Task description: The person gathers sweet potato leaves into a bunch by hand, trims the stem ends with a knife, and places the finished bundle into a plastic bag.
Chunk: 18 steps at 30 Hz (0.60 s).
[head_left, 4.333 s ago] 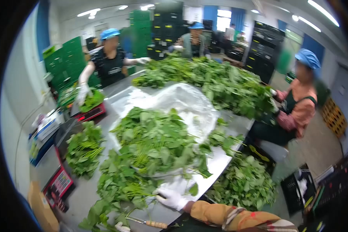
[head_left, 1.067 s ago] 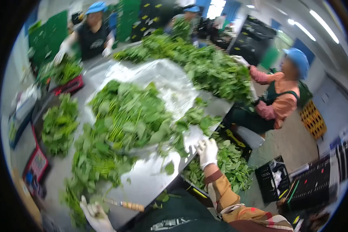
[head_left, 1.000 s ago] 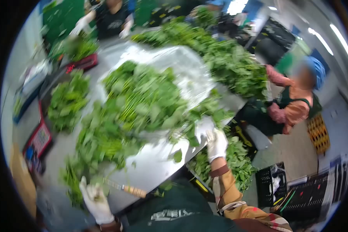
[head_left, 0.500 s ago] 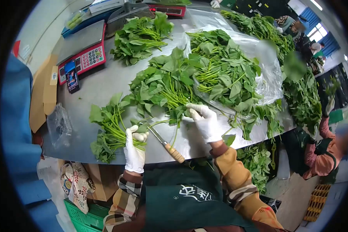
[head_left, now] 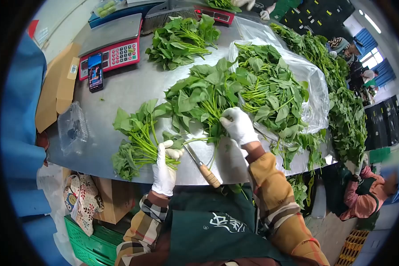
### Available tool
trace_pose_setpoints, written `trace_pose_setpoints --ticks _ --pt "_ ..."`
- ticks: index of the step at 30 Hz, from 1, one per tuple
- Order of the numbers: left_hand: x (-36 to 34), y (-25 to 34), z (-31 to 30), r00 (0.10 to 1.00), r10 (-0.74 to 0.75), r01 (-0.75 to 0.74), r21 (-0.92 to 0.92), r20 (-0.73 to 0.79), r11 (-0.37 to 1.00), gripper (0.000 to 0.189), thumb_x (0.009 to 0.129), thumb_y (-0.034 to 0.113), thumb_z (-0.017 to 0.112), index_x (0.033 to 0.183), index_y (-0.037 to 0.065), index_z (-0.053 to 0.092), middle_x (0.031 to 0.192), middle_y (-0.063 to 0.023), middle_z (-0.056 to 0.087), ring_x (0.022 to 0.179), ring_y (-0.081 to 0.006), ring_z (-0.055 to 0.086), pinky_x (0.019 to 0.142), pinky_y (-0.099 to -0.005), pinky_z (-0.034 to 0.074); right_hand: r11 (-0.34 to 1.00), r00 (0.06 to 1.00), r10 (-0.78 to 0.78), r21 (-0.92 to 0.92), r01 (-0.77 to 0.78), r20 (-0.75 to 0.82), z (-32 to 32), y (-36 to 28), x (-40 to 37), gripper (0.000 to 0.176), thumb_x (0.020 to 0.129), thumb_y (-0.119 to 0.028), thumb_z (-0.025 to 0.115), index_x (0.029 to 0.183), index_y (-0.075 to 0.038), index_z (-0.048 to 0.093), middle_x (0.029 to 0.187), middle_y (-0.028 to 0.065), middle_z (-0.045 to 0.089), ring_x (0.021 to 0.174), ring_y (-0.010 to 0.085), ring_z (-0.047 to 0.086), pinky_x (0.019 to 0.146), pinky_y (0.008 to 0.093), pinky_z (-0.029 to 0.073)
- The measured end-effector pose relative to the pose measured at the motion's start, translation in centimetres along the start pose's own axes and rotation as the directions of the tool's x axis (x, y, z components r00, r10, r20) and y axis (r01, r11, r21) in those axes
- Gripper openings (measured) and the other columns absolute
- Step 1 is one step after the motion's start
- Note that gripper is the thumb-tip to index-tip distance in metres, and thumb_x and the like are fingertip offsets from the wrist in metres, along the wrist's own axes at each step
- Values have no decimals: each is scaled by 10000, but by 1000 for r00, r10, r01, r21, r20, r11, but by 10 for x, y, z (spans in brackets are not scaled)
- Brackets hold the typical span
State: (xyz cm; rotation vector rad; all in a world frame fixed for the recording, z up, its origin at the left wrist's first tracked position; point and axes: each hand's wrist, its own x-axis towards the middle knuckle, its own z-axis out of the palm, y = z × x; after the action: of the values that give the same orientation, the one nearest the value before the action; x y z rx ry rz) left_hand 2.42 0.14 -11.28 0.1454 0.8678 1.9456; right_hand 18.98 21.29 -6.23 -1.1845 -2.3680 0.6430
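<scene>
My left hand (head_left: 166, 167), in a white glove, grips the stems of a small bunch of leafy greens (head_left: 135, 144) lying on the steel table (head_left: 119, 95). My right hand (head_left: 239, 126), also gloved, closes on stems in the middle pile of greens (head_left: 204, 97). A knife with a wooden handle (head_left: 202, 167) lies on the table between my hands, touching neither. Behind the middle pile, more greens (head_left: 270, 88) rest on a clear plastic bag (head_left: 312, 95).
A red scale (head_left: 115, 46) with a phone (head_left: 95, 71) on it stands at the back left, another heap of greens (head_left: 181, 37) beside it. A clear plastic container (head_left: 72, 128) sits at the left edge. A person (head_left: 368, 195) sits at right; green crates (head_left: 91, 241) are below.
My view swung from the far table down to the near edge. My right hand came up from the crate side onto the middle pile; my left hand took hold of the small bunch.
</scene>
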Motion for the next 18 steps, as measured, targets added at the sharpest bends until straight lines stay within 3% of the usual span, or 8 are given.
trace_pose_setpoints --ticks 2,3,4,7,12,13,15,18 --pt "-2 -1 0 1000 3 -3 -5 -5 1000 391 1040 355 438 1152 -10 521 733 -41 592 775 -193 613 909 -395 502 907 989 144 395 -144 28 -18 -15 -2 114 858 -134 703 880 -28 668 807 64 646 679 164 604 642 288 488" --pt "-3 1 2 1000 5 -5 8 -8 1000 389 1040 354 437 1152 -9 522 733 -41 593 776 -195 614 908 -395 502 756 969 223 609 -241 107 -26 -15 -3 93 880 -117 693 883 -29 663 819 42 650 679 130 608 627 276 488" --pt "-3 2 4 1000 8 -8 21 -7 1000 388 1041 353 435 1152 -8 523 732 -42 594 777 -196 614 906 -395 503 645 946 281 699 -309 160 -38 -25 -6 104 919 -126 673 906 -25 648 828 -14 617 692 68 575 618 221 465" --pt "-1 -1 -1 1000 -3 3 -4 0 1000 373 1043 334 438 1157 -8 531 738 -37 584 777 -196 612 892 -392 503 585 918 360 727 -359 164 -36 -10 -20 107 942 -130 642 997 -44 608 829 -4 617 650 75 584 587 214 468" --pt "-4 5 3 997 -65 65 -3 -47 998 309 1032 276 477 1127 2 582 753 -21 565 780 -181 607 853 -366 506 425 866 410 780 -459 286 -38 -19 -50 173 969 -147 575 1072 -8 569 954 100 710 552 62 525 503 191 393" --pt "-4 6 5 995 -80 80 -2 -58 997 295 1030 265 485 1116 5 594 756 -18 562 781 -178 606 845 -360 507 333 853 395 812 -479 341 -41 -20 -56 218 959 -130 583 1131 4 583 956 86 708 577 48 517 532 177 397" --pt "-11 11 15 995 -79 79 -6 -59 997 271 1021 250 506 1096 11 609 757 -18 565 773 -174 606 828 -354 513 230 874 361 877 -421 324 -44 -24 -64 269 953 -128 593 1178 19 595 952 75 705 610 44 510 561 172 403" --pt "-26 23 41 996 -67 68 15 -63 998 248 1008 236 535 1082 15 618 749 -18 566 756 -173 606 802 -350 521 87 968 210 984 -157 136 -66 -48 -78 218 925 -83 626 1123 8 634 929 66 697 643 51 517 582 187 424"
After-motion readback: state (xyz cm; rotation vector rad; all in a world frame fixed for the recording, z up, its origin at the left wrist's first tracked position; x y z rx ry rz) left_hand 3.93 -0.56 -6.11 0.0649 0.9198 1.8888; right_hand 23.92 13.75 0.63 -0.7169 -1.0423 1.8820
